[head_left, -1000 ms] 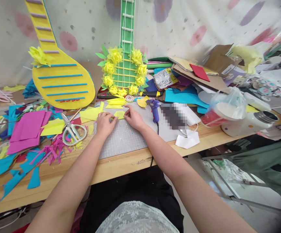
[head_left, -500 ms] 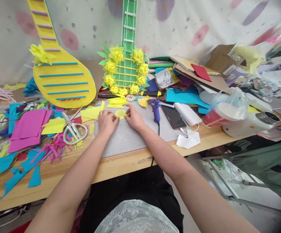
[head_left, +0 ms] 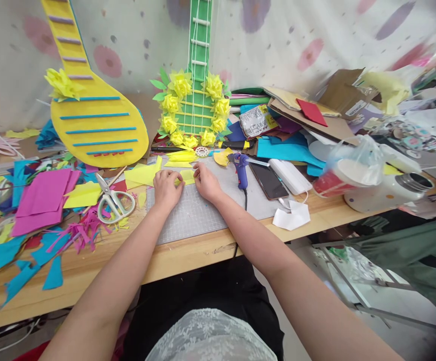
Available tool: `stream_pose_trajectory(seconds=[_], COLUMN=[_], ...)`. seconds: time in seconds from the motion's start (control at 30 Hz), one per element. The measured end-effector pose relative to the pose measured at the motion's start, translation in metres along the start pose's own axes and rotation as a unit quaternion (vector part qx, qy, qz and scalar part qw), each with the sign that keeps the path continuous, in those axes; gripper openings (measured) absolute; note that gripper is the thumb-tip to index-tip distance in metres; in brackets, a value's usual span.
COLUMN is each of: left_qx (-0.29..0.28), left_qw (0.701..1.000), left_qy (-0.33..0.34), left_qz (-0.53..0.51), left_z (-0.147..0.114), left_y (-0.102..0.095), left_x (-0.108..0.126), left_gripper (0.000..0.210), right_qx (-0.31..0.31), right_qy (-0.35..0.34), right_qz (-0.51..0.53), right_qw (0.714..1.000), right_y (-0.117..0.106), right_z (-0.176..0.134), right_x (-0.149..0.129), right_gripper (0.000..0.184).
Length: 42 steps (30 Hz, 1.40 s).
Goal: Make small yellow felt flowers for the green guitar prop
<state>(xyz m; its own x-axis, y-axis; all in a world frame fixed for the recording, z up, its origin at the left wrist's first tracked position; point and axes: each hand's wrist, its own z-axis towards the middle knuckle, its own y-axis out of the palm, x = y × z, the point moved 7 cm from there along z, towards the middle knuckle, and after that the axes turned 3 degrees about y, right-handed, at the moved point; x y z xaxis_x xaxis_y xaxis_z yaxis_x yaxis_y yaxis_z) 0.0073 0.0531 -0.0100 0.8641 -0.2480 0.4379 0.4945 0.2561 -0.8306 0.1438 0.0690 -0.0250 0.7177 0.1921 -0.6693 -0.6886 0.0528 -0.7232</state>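
- Yellow paper piece [head_left: 188, 176], head view: one, small, lying between the two hands at the far part of a grey cutting mat [head_left: 191, 215].
- Left hand [head_left: 168, 189]: fingers curled, grip closed on the piece's left end.
- Right hand [head_left: 206, 183]: fingers bent, grip closed on the opposite end.
- Yellow sheet [head_left: 142, 174]: beside the left hand, to its left.
- Yellow strips [head_left: 180, 158]: several, just beyond the piece.
- Glue gun [head_left: 242, 174]: purple, on the mat, right of the right hand.
- Phone [head_left: 268, 180]: dark screen, right of the glue gun.
- Scissors [head_left: 109, 196]: pale handles, left of the mat, amid paper scraps.
- Magenta sheets [head_left: 42, 200]: further left on the wooden desk [head_left: 202, 250].
- Yellow instrument cut-out [head_left: 101, 109]: upright behind, with blue bars.
- Green instrument cut-out [head_left: 197, 109]: upright beside it, ringed with yellow paper flowers [head_left: 214, 86].
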Motion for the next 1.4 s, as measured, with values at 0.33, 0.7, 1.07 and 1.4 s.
stream_pose_trajectory(seconds=[0.33, 0.7, 1.07, 1.4], left_qx=[-0.014, -0.004, -0.038, -0.067], left_qw=[1.000, 0.999, 0.999, 0.998], left_qy=[0.020, 0.026, 0.025, 0.009], left_qz=[0.018, 0.025, -0.004, 0.000], left_z=[-0.001, 0.005, 0.004, 0.006], left_y=[0.006, 0.011, 0.010, 0.007], left_x=[0.004, 0.005, 0.001, -0.004], left_gripper=[0.016, 0.010, 0.018, 0.032], right_qx=[-0.020, -0.017, -0.032, -0.016], right_qy=[-0.051, -0.065, -0.069, -0.067], right_qz=[-0.096, -0.140, -0.117, -0.070], right_qw=[0.994, 0.988, 0.990, 0.995], right_y=[0.003, 0.004, 0.005, 0.005], right_z=[-0.003, -0.006, -0.004, -0.003], right_x=[-0.012, -0.018, -0.011, -0.008], right_gripper=[0.026, 0.026, 0.036, 0.039])
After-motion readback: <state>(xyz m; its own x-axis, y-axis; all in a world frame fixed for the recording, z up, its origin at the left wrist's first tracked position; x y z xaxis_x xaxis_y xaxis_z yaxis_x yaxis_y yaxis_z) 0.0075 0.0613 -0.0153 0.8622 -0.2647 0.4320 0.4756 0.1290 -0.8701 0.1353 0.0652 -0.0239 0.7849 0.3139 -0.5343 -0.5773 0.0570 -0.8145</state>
